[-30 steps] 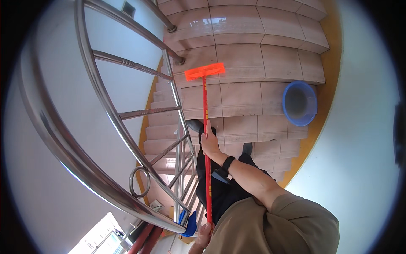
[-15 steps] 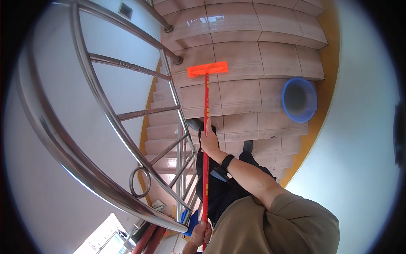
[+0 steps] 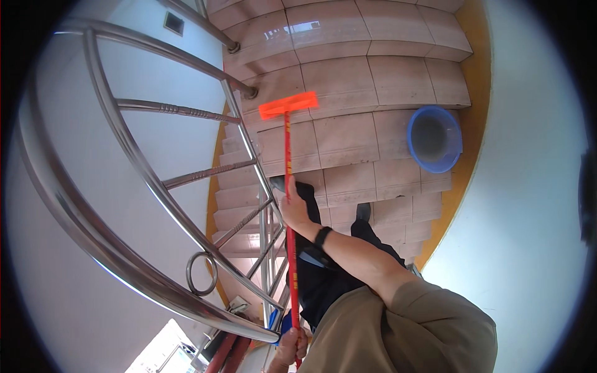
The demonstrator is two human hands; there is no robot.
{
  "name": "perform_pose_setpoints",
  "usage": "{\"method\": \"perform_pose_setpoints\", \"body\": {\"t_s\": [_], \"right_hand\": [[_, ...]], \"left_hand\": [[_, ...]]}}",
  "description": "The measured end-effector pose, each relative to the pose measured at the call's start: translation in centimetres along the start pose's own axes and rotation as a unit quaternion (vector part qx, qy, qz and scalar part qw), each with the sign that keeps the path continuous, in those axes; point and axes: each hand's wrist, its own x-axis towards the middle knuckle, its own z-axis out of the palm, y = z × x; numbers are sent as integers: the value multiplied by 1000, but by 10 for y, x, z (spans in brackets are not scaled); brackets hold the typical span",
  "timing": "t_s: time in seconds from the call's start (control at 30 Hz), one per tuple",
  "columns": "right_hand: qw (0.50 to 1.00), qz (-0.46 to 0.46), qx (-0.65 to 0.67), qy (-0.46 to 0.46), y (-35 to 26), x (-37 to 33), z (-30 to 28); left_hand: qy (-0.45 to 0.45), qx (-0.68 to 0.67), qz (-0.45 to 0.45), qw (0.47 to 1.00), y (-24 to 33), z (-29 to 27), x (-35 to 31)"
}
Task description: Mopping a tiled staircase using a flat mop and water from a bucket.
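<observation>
A red-handled mop slants up the stairs, its flat orange head over a pale tiled step beside the railing. My right hand, with a black band at the wrist, is wrapped round the middle of the handle. Lower down, near the handle's end, my left hand grips it close to my body. Whether the mop head touches the tile I cannot tell. A blue bucket with murky grey water in it stands to the right on a step, near the wall.
A curved stainless steel railing runs along the left, with bars and a metal ring. Tiled stairs rise ahead. A yellow border edges the white wall on the right. My dark shoes are on the steps.
The mop head has shifted left in view and tilted, its right end now higher. Both hands keep their hold. The railing and bucket also sit slightly further left as my view turns.
</observation>
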Motion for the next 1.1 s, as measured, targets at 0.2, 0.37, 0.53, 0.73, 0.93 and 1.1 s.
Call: {"method": "perform_pose_setpoints", "body": {"t_s": [0.2, 0.37, 0.53, 0.73, 0.93, 1.1], "right_hand": [[991, -84, -73, 74, 17, 9, 19], [998, -53, -40, 12, -13, 25, 59], [999, -38, -8, 35, 21, 4, 2], [999, 18, 34, 18, -2, -15, -31], [998, -36, -36, -23, -14, 16, 48], [979, -147, -113, 83, 25, 24, 31]], "left_hand": [[24, -12, -5, 1000, 1, -3, -2], [6, -99, -17, 995, 23, -13, -7], [19, 30, -2, 999, 7, 9, -6], [17, 108, 27, 994, -7, 10, 3], [-1, -124, -18, 992, 12, -7, 0], [3, -43, -3, 999, -1, 5, 6]]}}
